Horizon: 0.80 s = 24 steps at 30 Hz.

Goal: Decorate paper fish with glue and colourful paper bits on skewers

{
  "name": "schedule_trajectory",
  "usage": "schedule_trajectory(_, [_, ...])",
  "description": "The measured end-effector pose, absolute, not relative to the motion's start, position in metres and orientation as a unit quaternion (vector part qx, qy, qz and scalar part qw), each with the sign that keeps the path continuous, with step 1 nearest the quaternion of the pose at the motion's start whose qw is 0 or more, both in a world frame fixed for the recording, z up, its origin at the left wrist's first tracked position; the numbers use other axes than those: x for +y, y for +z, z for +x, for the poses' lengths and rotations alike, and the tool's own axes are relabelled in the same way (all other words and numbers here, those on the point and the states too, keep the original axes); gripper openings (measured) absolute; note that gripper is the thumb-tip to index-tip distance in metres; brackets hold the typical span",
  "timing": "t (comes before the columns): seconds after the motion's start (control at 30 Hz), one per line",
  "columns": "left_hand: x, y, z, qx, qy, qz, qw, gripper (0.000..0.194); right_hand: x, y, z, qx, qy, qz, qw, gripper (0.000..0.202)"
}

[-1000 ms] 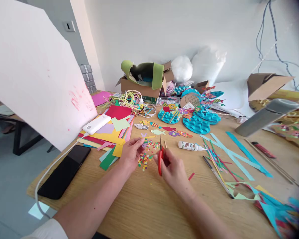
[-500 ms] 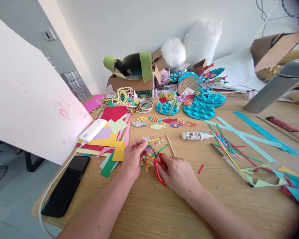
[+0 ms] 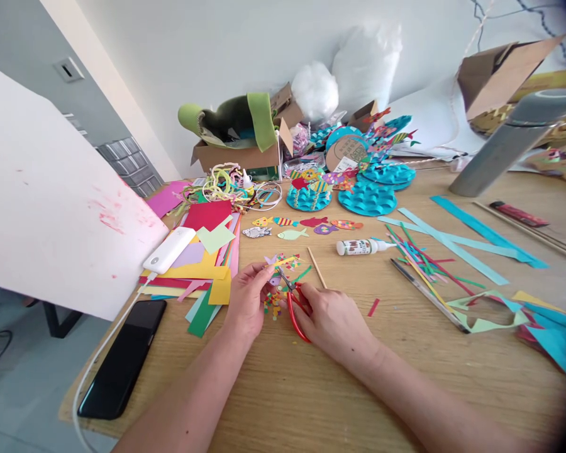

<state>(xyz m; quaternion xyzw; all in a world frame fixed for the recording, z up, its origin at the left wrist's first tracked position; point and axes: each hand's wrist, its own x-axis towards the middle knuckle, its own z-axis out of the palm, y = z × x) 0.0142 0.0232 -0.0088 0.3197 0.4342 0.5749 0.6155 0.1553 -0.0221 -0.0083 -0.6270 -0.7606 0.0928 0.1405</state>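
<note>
Between the thumb and fingers of my left hand [image 3: 249, 297] a narrow yellow paper strip [image 3: 285, 261] is pinched. A purple paper fish [image 3: 274, 278] shows just beneath it, close to my fingertips; whether I hold it too I cannot tell. My right hand [image 3: 332, 318] grips red-handled scissors [image 3: 296, 319], their blades pointing at the strip beside my left thumb. Small coloured paper scraps [image 3: 274, 307] lie on the table below both hands. Beyond them several decorated paper fish [image 3: 292, 234] lie in two rows.
A glue bottle [image 3: 362, 246] lies right of a thin wooden stick [image 3: 317, 267]. Coloured paper sheets [image 3: 219, 292], a white power bank [image 3: 170, 250] and a black phone [image 3: 122, 358] are at left. Paper strips [image 3: 457, 245] and a grey flask [image 3: 500, 148] are at right.
The whole view has shifted slightly, with most things appearing further left. Both hands keep their grips, and the scissors stay close to the yellow strip.
</note>
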Motion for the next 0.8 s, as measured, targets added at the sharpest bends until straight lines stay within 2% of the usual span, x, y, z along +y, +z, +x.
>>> schedule_trajectory(0.8, [0.0228, -0.0041, 0.0142, 0.438, 0.558, 0.324, 0.626, 0.024, -0.0225, -0.0072, 0.1549, -0.755, 0.096, -0.635, 0.132, 0.035])
